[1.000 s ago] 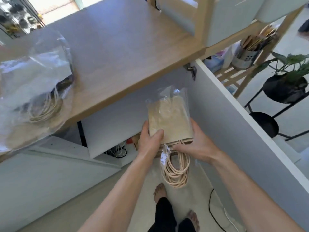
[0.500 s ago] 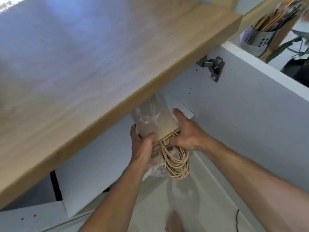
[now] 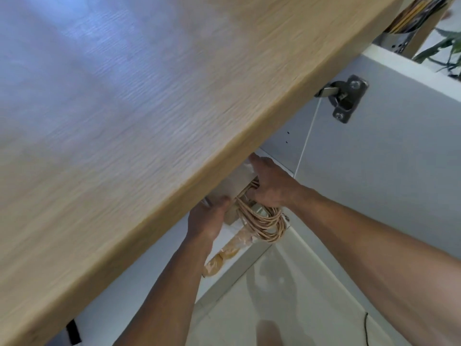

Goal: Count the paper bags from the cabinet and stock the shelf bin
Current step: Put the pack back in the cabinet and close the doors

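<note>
A bundle of flat brown paper bags (image 3: 235,182) in clear plastic wrap sits just under the wooden countertop edge, inside the open cabinet. Its twisted paper handles (image 3: 263,221) hang down in loops. My left hand (image 3: 208,217) grips the bundle's lower left corner. Gripping its right side is my right hand (image 3: 270,184), fingers reaching into the cabinet. The countertop hides most of the bundle. Another plastic-wrapped pack with tan handles (image 3: 225,254) lies on the cabinet shelf below my left hand.
The wooden countertop (image 3: 149,121) fills the upper left. The white cabinet door (image 3: 386,158) stands open at right, with a metal hinge (image 3: 345,97). A perforated metal utensil holder (image 3: 396,39) and a plant (image 3: 446,48) are at top right. Pale floor and a black cable (image 3: 366,328) lie below.
The bundle has moved up and deeper under the countertop with both hands still on it. My head has dropped lower and closer, so the countertop now hides most of the bags.
</note>
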### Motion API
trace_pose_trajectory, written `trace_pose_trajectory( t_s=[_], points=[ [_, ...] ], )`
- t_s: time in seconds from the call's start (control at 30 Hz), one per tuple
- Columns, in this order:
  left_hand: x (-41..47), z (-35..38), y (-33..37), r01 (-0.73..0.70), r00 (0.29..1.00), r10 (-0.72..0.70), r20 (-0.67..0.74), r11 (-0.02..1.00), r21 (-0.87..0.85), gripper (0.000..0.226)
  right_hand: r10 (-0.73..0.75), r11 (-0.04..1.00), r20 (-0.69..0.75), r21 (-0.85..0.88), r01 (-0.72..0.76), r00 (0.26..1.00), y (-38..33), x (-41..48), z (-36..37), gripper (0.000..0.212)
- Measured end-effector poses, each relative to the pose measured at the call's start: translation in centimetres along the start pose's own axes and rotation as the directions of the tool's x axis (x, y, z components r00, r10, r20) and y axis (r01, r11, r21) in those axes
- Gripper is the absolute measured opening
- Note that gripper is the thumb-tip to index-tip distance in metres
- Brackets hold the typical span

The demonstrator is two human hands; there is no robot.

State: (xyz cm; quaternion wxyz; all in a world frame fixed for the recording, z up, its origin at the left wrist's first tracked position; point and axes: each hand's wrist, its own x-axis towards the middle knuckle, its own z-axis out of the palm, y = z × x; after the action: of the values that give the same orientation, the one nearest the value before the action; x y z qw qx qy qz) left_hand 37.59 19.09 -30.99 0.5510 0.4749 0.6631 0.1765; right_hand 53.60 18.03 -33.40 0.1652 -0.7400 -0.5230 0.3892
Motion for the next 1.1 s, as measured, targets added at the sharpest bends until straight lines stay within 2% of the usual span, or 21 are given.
trace_pose_trajectory(
  t_s=[0.23, 0.43, 0.63, 0.73, 0.83, 0.97, 1.1],
  points=[
    [-2.5, -0.8, 0.8, 0.062, 0.995, -0.065, -0.075, 0.997, -0.041, 0.076, 0.007, 1.0, -0.113, -0.003, -0.007, 0.994, -0.7, -3.9, -2.1, 0.096],
    [-9.4, -1.2, 3.4, 0.071, 0.987, -0.082, -0.139, 0.994, -0.082, 0.066, 0.036, 0.998, -0.049, 0.059, -0.033, 0.998, -3.4, -11.8, -6.3, 0.084],
    [-16.6, -0.9, 7.8, 0.001, 0.983, -0.025, -0.183, 0.992, -0.127, 0.049, 0.034, 0.989, -0.091, 0.143, -0.021, 0.995, -7.4, -18.7, -10.3, 0.08],
    [-21.4, -1.7, 9.7, -0.011, 0.98, -0.024, -0.196, 0.984, -0.177, 0.032, 0.018, 0.976, -0.101, 0.217, 0.004, 0.995, -9.8, -22.9, -12.3, 0.074],
    [-25.0, -2.9, 11.0, -0.072, 0.983, 0.033, -0.178, 0.973, -0.219, 0.013, 0.036, 0.955, -0.118, 0.297, 0.001, 0.992, -11.3, -25.8, -13.1, 0.066],
    [-29.5, -6.5, 12.4, -0.184, 0.968, 0.119, -0.221, 0.936, -0.3, 0.014, 0.018, 0.941, -0.123, 0.337, 0.025, 0.992, -14.7, -29.2, -13.4, 0.058],
    [-32.1, -11.8, 13.7, -0.309, 0.93, 0.197, -0.309, 0.876, -0.371, 0.011, -0.071, 0.935, -0.129, 0.338, 0.111, 0.989, -19.4, -30.7, -13.3, 0.054]
  ],
)
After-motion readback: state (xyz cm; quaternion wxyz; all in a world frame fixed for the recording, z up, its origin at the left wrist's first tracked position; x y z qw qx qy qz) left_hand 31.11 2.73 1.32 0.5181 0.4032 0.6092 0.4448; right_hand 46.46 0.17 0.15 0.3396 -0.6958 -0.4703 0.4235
